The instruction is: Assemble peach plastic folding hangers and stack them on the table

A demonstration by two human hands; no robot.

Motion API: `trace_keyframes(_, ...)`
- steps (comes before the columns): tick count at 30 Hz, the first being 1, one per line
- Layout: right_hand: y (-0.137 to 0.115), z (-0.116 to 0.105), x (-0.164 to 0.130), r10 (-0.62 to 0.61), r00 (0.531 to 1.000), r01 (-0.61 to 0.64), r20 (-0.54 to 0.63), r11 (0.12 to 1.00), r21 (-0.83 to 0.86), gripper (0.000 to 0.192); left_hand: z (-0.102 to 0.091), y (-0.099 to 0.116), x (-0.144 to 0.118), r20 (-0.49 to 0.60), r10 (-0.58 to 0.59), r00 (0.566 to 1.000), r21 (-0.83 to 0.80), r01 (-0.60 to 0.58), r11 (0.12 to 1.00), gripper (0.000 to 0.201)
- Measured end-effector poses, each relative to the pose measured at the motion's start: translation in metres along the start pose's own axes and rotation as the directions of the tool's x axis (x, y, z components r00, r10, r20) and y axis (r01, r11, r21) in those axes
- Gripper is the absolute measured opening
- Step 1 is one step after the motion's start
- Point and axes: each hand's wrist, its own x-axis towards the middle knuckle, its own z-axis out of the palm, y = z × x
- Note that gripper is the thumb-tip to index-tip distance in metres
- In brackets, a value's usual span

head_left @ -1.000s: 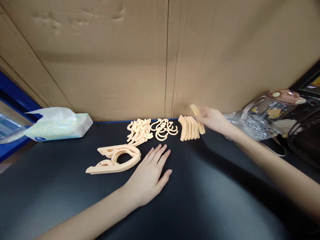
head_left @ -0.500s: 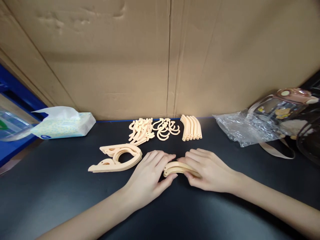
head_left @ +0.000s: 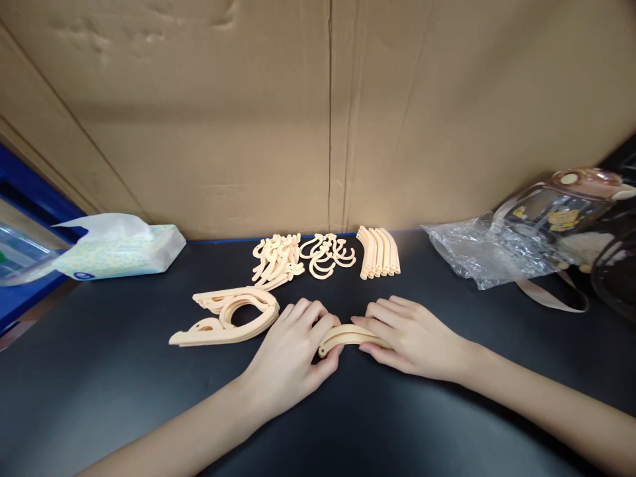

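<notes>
Between my hands, low over the black table, are curved beige plastic pieces (head_left: 350,334), like parts of folding hangers, laid one against another. My left hand (head_left: 298,344) pinches their left end, where a small hole shows. My right hand (head_left: 412,338) wraps its fingers and thumb around the right end, which is mostly hidden. Just left of my left hand lies a stack of folded beige hangers (head_left: 253,324). Beyond my hands are a pile of slim beige arms (head_left: 277,258), a group of small hooks (head_left: 322,255) and a neat row of curved pieces (head_left: 379,253).
A tissue pack (head_left: 124,248) sits at the left of the black table (head_left: 124,397). On the right lie a crumpled clear plastic bag (head_left: 477,252) and a clear bottle with a strap (head_left: 561,212). A cardboard wall (head_left: 223,132) stands along the back edge.
The held pieces have come closer together, with their left ends lining up more. My left fingers are bent more around that end. The whole view has shifted slightly.
</notes>
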Motion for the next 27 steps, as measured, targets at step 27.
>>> trace_keyframes(27, 0.0007, -0.0034, -0.0004, 0.074, 0.989, -0.119, 0.128, 0.912, 0.392, 0.028, -0.0021, 0.0035, -0.0025, 0.064, 0.11, 0.992, 0.017, -0.111, 0.994, 0.007)
